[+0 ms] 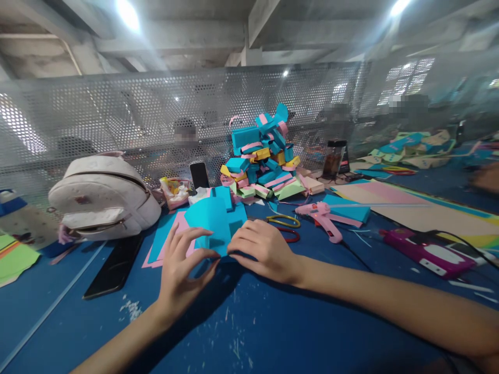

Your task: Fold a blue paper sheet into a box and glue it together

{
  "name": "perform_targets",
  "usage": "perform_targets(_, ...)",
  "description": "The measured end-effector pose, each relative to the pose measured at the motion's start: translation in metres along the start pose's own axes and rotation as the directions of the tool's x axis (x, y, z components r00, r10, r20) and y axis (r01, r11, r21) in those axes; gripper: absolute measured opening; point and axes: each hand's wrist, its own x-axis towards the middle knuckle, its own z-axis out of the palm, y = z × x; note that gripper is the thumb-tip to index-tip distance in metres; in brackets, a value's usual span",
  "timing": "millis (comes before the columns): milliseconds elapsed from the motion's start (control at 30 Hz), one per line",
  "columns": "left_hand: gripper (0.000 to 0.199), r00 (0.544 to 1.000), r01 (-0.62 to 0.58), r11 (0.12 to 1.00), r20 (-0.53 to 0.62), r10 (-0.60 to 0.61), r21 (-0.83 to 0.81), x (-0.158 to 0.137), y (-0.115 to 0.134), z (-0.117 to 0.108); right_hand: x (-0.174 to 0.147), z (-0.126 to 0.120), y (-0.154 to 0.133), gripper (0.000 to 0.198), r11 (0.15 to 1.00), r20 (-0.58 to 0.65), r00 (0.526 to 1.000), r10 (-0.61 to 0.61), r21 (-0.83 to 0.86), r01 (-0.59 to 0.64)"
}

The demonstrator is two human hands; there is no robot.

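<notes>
Between my hands stands a curved sheet of bright blue paper (208, 213), its lower edge near the tabletop. My left hand (183, 265) pinches that lower edge between thumb and index finger, the other fingers raised. On the right of the same edge, my right hand (265, 249) is closed with its fingertips on the paper. Pink sheets (180, 222) and more blue sheets lie flat beneath and behind it. Just beyond my right hand rest yellow-handled scissors (286, 221) and a red handle (290, 236). A pink glue gun (322, 215) lies further right.
A heap of folded paper pieces (265, 161) rises at the back. On the left are a white backpack (103, 197), a black phone (113, 267) and a bottle (27, 218). At right lie a purple power strip (427, 252), cords and large paper sheets (405, 205). A perforated metal screen (148, 114) stands behind.
</notes>
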Motion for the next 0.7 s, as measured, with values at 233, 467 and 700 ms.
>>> perform_targets(233,0.016,1.000,-0.006,1.000,0.006,0.006,0.005,0.0006,-0.0001,0.0011,-0.0010,0.0014,0.0021,0.014,0.998,-0.012,1.000,0.027,0.057,-0.027)
perform_targets(467,0.011,1.000,0.004,1.000,0.013,-0.004,-0.004,-0.0008,0.0010,0.0020,-0.0023,0.0046,0.0010,0.010,0.988,-0.010,0.998,0.062,0.144,-0.060)
perform_targets(700,0.013,1.000,0.004,0.999,0.016,-0.004,-0.032,0.0002,0.0076,0.0036,-0.0026,0.0056,-0.0036,0.007,0.981,-0.005,0.997,0.078,0.180,-0.076)
